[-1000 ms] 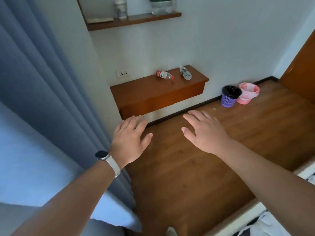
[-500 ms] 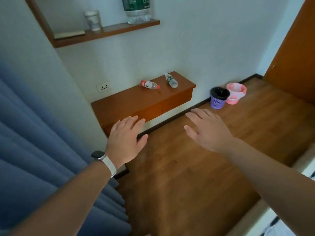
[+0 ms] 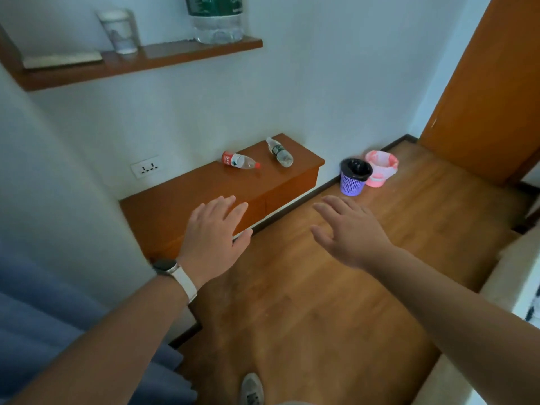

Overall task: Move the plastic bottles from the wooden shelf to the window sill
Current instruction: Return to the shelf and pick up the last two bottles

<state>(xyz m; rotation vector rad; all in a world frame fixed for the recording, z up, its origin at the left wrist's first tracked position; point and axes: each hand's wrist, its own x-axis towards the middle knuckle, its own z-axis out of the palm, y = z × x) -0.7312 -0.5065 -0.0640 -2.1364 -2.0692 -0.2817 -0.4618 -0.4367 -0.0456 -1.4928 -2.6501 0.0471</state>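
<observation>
Two small plastic bottles lie on their sides on the low wooden shelf against the wall: a red-labelled bottle and, to its right, a clear bottle with a dark label. My left hand, with a watch on its wrist, hovers open over the shelf's near end, well short of the bottles. My right hand is held out open above the floor, empty. The window sill is out of view.
A higher wall shelf carries a cup, a flat item and a large water bottle. A purple bin and a pink bin stand on the floor. Blue curtain at left, wooden door at right.
The view has swung right and closer to the low shelf; the curtain has slid toward the left edge. Both hands stay open and empty, now nearer the shelf.
</observation>
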